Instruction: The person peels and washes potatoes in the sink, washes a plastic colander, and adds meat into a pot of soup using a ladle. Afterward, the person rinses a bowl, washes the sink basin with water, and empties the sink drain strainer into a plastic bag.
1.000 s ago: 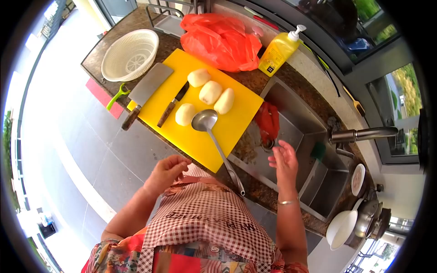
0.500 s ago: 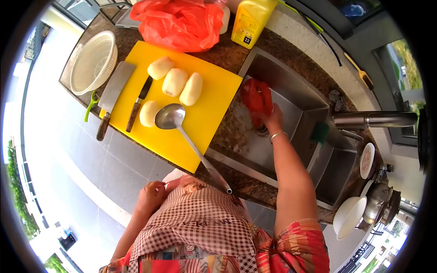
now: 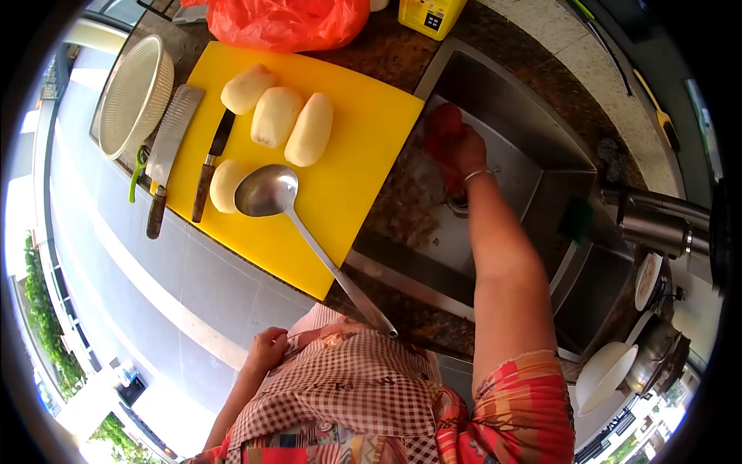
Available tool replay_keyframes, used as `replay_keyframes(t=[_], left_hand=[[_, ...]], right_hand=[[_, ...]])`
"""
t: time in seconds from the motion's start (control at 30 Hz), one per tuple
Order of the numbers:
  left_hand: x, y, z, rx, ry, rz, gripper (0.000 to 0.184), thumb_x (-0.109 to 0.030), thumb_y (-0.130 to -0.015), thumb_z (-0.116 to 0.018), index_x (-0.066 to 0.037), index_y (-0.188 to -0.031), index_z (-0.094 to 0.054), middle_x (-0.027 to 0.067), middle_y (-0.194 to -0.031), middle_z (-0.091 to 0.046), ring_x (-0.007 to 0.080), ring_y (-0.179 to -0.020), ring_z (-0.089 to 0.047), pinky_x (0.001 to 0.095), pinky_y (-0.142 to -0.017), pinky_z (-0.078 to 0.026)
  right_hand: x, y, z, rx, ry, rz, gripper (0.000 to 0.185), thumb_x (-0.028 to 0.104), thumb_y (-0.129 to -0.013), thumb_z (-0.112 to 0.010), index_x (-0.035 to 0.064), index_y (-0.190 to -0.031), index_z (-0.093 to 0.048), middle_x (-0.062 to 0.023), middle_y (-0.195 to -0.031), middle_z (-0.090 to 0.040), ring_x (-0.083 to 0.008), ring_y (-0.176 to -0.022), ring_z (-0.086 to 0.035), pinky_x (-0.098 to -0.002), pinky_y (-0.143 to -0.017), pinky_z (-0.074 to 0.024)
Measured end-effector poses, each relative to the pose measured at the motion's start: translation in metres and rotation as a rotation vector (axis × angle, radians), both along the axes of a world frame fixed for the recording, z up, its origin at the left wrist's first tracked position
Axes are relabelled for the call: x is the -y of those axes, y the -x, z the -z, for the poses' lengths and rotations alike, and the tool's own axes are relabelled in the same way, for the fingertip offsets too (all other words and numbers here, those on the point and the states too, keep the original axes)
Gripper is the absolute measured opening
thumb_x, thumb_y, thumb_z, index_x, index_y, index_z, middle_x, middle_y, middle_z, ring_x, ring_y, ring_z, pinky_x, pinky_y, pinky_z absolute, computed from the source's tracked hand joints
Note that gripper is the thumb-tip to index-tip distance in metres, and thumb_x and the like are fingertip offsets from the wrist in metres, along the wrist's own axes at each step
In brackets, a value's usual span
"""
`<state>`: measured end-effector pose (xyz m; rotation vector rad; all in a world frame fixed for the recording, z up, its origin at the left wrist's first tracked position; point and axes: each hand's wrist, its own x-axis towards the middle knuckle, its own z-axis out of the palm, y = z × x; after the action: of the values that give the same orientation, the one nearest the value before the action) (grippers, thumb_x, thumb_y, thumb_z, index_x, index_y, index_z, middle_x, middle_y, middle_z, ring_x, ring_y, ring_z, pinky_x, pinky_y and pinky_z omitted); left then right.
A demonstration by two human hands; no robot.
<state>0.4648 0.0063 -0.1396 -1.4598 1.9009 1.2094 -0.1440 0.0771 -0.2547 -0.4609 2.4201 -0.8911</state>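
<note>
Down in the sink (image 3: 506, 143), my right hand (image 3: 468, 152) is closed around a crumpled red plastic bag (image 3: 444, 125). Beside and below the bag, pale brown peelings (image 3: 406, 205) lie in the sink near the drain (image 3: 458, 206). My left hand (image 3: 267, 348) rests against the checked apron (image 3: 332, 387) with curled fingers; whether they hold anything is hidden. On the yellow cutting board (image 3: 363, 116) lie several peeled potatoes (image 3: 277, 116), a ladle (image 3: 267, 191) with its handle past the board's edge, a small knife (image 3: 212, 166) and a cleaver (image 3: 171, 135).
A white colander (image 3: 139, 97) and a green peeler (image 3: 137, 174) sit left of the board. Behind it are a larger red bag (image 3: 286, 23) and a yellow bottle (image 3: 429, 17). Right of the sink basin stand the faucet (image 3: 649, 220), a green scrubber (image 3: 575, 220) and a white bowl (image 3: 607, 377).
The view has shifted, moving the board and sink in the picture. My right hand stays in the sink with the red bag, now nearer the far wall. My left hand remains at the apron.
</note>
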Motion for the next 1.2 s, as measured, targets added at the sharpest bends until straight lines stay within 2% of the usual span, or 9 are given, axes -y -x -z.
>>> replay_keyframes(t=[0.13,0.2,0.27,0.53,0.57,0.63,1.0,1.1,1.2], left_hand=[[0.006,0.001,0.008,-0.011,-0.060,-0.095,0.030,-0.021,-0.092,-0.062,0.002,-0.110,-0.070,0.0178,-0.091,-0.075,0.0236,-0.080,-0.073,0.0347,-0.074,-0.058],[0.010,-0.012,0.022,-0.068,-0.073,-0.153,0.031,-0.020,-0.092,-0.062,0.004,-0.111,-0.069,0.0183,-0.088,-0.074,0.0220,-0.078,-0.073,0.0335,-0.071,-0.058],[0.015,-0.013,0.026,-0.062,-0.088,-0.212,0.031,-0.019,-0.092,-0.062,0.004,-0.111,-0.068,0.0183,-0.088,-0.074,0.0217,-0.076,-0.073,0.0329,-0.070,-0.058],[0.017,-0.007,0.034,0.005,-0.109,-0.201,0.028,-0.019,-0.092,-0.062,0.004,-0.107,-0.070,0.0179,-0.089,-0.075,0.0204,-0.080,-0.074,0.0308,-0.073,-0.058],[0.017,-0.005,0.034,-0.003,-0.118,-0.187,0.028,-0.019,-0.092,-0.062,0.004,-0.108,-0.070,0.0175,-0.089,-0.075,0.0202,-0.080,-0.074,0.0307,-0.073,-0.058],[0.016,-0.004,0.029,-0.010,-0.139,-0.153,0.028,-0.019,-0.092,-0.063,0.003,-0.108,-0.070,0.0169,-0.090,-0.075,0.0198,-0.081,-0.074,0.0306,-0.073,-0.058],[0.015,0.009,0.026,0.001,-0.175,-0.155,0.029,-0.021,-0.093,-0.061,0.002,-0.110,-0.070,0.0167,-0.090,-0.075,0.0201,-0.082,-0.075,0.0318,-0.074,-0.058],[0.014,0.001,0.031,-0.016,-0.130,-0.107,0.030,-0.021,-0.092,-0.062,0.002,-0.108,-0.071,0.0174,-0.090,-0.075,0.0208,-0.082,-0.075,0.0324,-0.074,-0.058],[0.012,0.004,0.025,0.025,-0.126,-0.129,0.030,-0.022,-0.091,-0.063,0.002,-0.107,-0.072,0.0183,-0.090,-0.075,0.0223,-0.082,-0.075,0.0335,-0.075,-0.058]], right_hand=[[-0.028,0.023,0.030,-0.094,0.277,0.158,0.035,0.024,-0.085,-0.070,0.0085,-0.116,-0.068,-0.0212,-0.108,-0.071,-0.0364,-0.101,-0.068,-0.0390,-0.088,-0.0523],[-0.051,0.030,0.001,0.197,0.512,0.478,0.037,0.021,-0.085,-0.069,0.0067,-0.119,-0.067,-0.0180,-0.111,-0.071,-0.0346,-0.099,-0.069,-0.0378,-0.087,-0.0524],[-0.083,0.024,-0.046,0.057,0.480,0.482,0.036,0.022,-0.086,-0.068,0.0056,-0.119,-0.068,-0.0181,-0.108,-0.072,-0.0327,-0.098,-0.070,-0.0370,-0.088,-0.0523],[-0.178,0.023,0.019,-0.254,-0.521,0.503,0.031,0.033,-0.091,-0.070,0.0135,-0.115,-0.071,-0.0159,-0.107,-0.074,-0.0286,-0.099,-0.071,-0.0353,-0.085,-0.0544],[-0.170,0.014,0.038,-0.251,-0.020,0.495,0.030,0.033,-0.091,-0.066,0.0099,-0.109,-0.070,-0.0160,-0.100,-0.072,-0.0313,-0.096,-0.070,-0.0397,-0.081,-0.0544],[-0.152,0.003,0.051,-0.421,0.257,0.322,0.030,0.033,-0.090,-0.064,0.0068,-0.104,-0.068,-0.0173,-0.092,-0.069,-0.0357,-0.088,-0.068,-0.0440,-0.076,-0.0546],[-0.019,-0.111,0.045,-0.302,-0.080,-0.390,0.041,0.026,-0.084,-0.072,0.0035,-0.118,-0.064,-0.0241,-0.102,-0.066,-0.0394,-0.097,-0.065,-0.0458,-0.084,-0.0521],[-0.018,-0.106,-0.027,-0.122,-0.001,-0.486,0.032,0.022,-0.087,-0.068,0.0039,-0.113,-0.067,-0.0220,-0.101,-0.071,-0.0377,-0.095,-0.068,-0.0433,-0.083,-0.0536],[-0.015,-0.063,-0.011,-0.037,0.315,-0.010,0.024,0.015,-0.089,-0.063,0.0034,-0.109,-0.069,-0.0180,-0.098,-0.074,-0.0294,-0.093,-0.072,-0.0406,-0.081,-0.0551]])
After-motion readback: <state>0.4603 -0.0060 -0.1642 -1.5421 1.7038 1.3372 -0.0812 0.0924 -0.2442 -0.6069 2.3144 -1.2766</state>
